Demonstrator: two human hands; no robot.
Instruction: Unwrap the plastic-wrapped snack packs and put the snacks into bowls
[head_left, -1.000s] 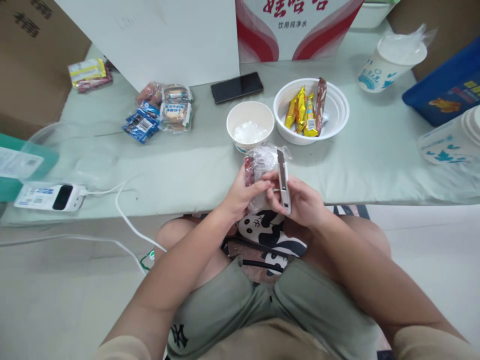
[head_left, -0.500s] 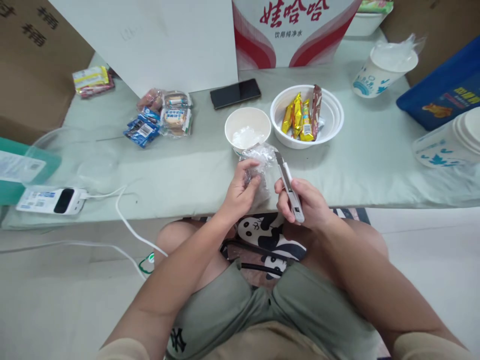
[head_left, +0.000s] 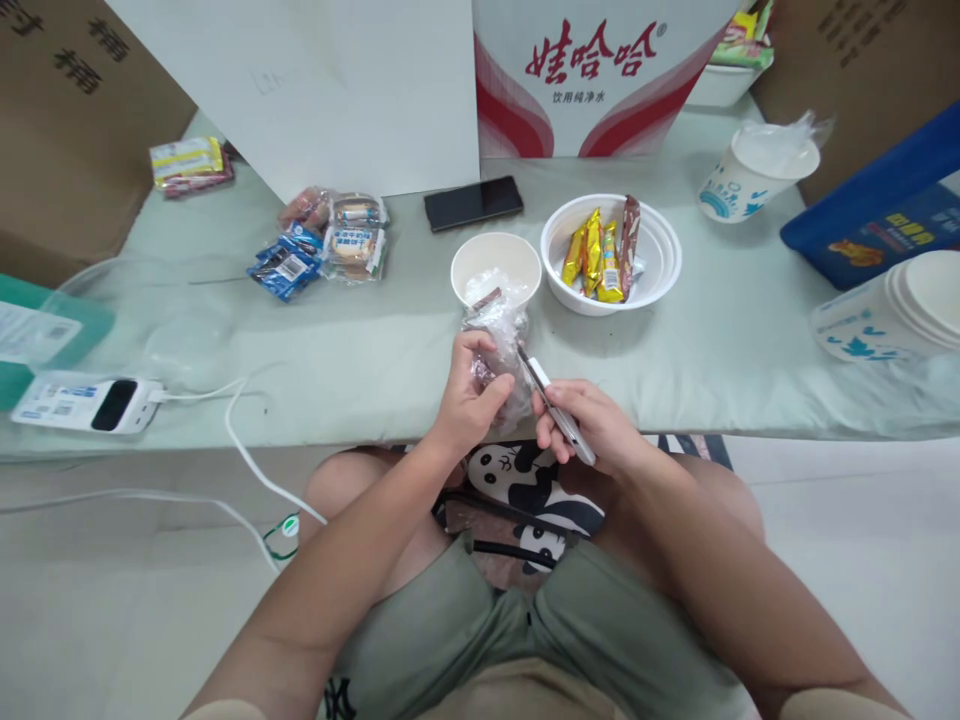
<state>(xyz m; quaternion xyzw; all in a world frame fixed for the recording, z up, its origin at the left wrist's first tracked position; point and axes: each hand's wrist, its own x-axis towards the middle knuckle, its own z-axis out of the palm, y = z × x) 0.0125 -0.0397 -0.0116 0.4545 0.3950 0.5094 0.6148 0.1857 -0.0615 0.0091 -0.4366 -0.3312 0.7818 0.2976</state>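
Observation:
My left hand (head_left: 472,395) is closed on a crumpled clear plastic bag (head_left: 512,325) near the table's front edge. Something brown and shiny shows through the film. In my right hand (head_left: 581,420) is a utility knife (head_left: 559,405) with a pale grey handle, its blade out and its tip close to the bag; whether it touches cannot be made out. Just beyond the bag stands a white paper bowl (head_left: 496,250) with clear plastic in it. To its right a white plastic bowl (head_left: 664,255) holds several yellow snack packs (head_left: 592,250) and a brown one.
A black phone (head_left: 474,203) lies behind the bowls. Wrapped snacks (head_left: 352,240) and a white power bank (head_left: 86,402) with a cable are on the left. Paper cups (head_left: 862,315) and a blue bag (head_left: 870,215) stand right. Boxes (head_left: 570,80) line the back.
The knife has moved left and tipped lower, its blade now at the bag. My left hand has turned the bag a little, and a brown piece shows at its top.

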